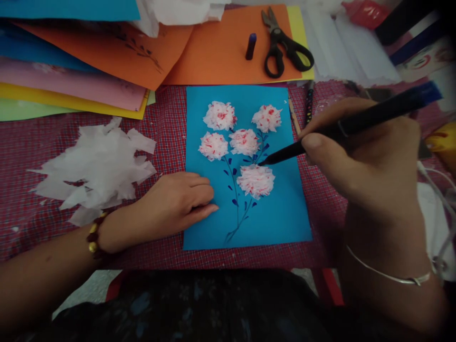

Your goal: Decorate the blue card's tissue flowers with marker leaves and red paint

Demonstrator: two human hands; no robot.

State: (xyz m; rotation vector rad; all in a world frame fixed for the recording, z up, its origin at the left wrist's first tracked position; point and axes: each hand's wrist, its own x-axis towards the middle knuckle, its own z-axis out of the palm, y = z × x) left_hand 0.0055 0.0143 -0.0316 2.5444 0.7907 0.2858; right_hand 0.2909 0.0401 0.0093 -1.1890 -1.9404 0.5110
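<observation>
A blue sheet [285, 204] lies on the checked cloth, bearing several white and pink crumpled-paper flowers [255, 181] with drawn dark stems and leaves. My right hand [363, 156] grips a black marker [285, 153]; its tip meets the sheet or hovers just over it, at the top edge of the lowest flower. On the sheet's left edge rests my left hand [178, 202], fingers curled together; whether anything is under them is hidden.
White paper pieces [103, 166] are heaped at the left. Coloured sheets [107, 57] are stacked at the back left. Black-handled scissors [281, 45] and a marker cap [251, 46] lie on orange paper [213, 52] behind the blue sheet. A white cable [436, 190] runs at the right.
</observation>
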